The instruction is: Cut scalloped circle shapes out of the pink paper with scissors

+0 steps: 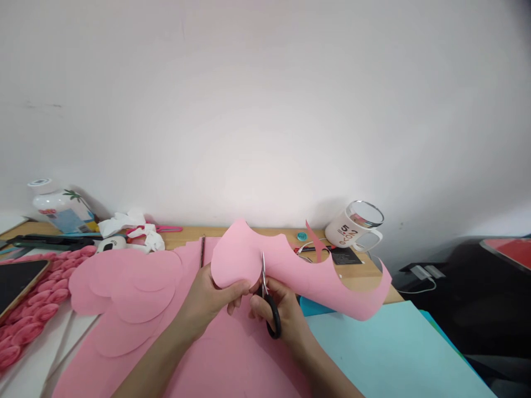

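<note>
At our far left we see a dark-screened phone (20, 283) lying on a bumpy deep-pink mat (45, 293), with a white-capped bottle (62, 207) leaning behind, near the wall. Crumpled white tissue (118, 224) lies next along the wooden surface (178, 236). Then come our rounded pink cutouts (145, 301), overlapping one another on larger pink paper, and a thin dark stick (202, 251) just behind our left hand (205, 298). That hand is closed, pinching the rounded end of the pink sheet (307, 268), which we hold up in front of us. Our right hand (286, 312) is curled around the black-handled scissors (272, 318), their blades pointing up at the edge of that rounded part. From there the sheet stretches rightward, its scalloped far edge curling. Behind it a tilted white mug (348, 229) stands, and at the right lies pale blue paper (385, 348).
</note>
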The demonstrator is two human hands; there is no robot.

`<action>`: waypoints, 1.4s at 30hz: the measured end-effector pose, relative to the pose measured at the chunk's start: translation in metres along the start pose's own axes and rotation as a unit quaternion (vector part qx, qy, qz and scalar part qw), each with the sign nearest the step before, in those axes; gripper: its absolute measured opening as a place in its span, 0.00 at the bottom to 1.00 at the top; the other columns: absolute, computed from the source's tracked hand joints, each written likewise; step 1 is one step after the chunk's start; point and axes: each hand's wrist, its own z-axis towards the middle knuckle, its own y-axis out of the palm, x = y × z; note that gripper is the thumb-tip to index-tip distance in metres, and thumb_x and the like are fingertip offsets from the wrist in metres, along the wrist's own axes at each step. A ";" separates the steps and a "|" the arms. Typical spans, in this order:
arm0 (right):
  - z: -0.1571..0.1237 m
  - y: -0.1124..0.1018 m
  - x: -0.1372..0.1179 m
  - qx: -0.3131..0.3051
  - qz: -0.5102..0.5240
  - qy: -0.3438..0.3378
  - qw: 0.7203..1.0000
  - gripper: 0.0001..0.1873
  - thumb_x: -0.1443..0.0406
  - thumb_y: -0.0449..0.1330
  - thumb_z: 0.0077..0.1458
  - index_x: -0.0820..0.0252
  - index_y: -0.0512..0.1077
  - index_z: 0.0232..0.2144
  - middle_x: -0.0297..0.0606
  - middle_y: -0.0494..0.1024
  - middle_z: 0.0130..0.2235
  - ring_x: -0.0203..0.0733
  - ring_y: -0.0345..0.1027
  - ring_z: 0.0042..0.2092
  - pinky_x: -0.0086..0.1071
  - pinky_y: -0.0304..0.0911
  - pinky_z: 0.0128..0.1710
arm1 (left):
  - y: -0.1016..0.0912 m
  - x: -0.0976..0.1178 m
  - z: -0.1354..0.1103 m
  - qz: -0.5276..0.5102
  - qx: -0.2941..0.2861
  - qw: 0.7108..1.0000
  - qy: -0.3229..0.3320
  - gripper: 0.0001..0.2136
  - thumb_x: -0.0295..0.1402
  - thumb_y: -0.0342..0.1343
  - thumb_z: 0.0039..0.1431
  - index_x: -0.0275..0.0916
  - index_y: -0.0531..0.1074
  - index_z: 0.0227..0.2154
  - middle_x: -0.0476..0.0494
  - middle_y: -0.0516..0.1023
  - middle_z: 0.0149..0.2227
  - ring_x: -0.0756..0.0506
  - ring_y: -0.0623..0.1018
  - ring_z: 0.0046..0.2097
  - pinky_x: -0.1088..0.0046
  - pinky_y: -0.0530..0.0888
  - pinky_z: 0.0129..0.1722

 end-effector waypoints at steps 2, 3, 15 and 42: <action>0.000 0.000 0.001 -0.001 0.005 0.004 1.000 0.13 0.59 0.64 0.39 0.60 0.65 0.22 0.26 0.63 0.16 0.31 0.55 0.19 0.26 0.53 0.19 | -0.001 0.000 0.000 -0.001 -0.002 1.000 0.005 0.10 0.33 0.57 0.46 0.38 0.65 0.15 0.53 0.66 0.14 0.52 0.64 0.19 0.75 0.62 0.20; 0.000 0.000 0.002 -0.001 0.008 0.004 1.000 0.12 0.60 0.63 0.39 0.60 0.65 0.22 0.26 0.63 0.15 0.31 0.55 0.19 0.26 0.53 0.19 | -0.001 0.001 0.000 -0.001 -0.003 1.000 0.007 0.10 0.32 0.57 0.46 0.38 0.65 0.15 0.53 0.66 0.14 0.52 0.64 0.19 0.75 0.62 0.20; 0.000 0.001 0.003 -0.012 -0.009 -0.010 1.000 0.04 0.66 0.56 0.42 0.61 0.64 0.20 0.26 0.61 0.15 0.30 0.54 0.18 0.25 0.49 0.18 | -0.004 -0.001 0.002 -0.022 -0.004 1.000 0.013 0.09 0.32 0.58 0.47 0.37 0.64 0.20 0.54 0.66 0.15 0.53 0.63 0.18 0.76 0.61 0.19; 0.002 0.003 0.014 -0.008 0.032 -0.008 0.999 0.05 0.68 0.55 0.43 0.60 0.63 0.18 0.23 0.60 0.12 0.29 0.53 0.15 0.26 0.56 0.17 | -0.005 -0.003 0.002 -0.055 -0.036 0.998 0.015 0.08 0.33 0.54 0.52 0.35 0.66 0.22 0.53 0.69 0.16 0.54 0.65 0.18 0.75 0.63 0.21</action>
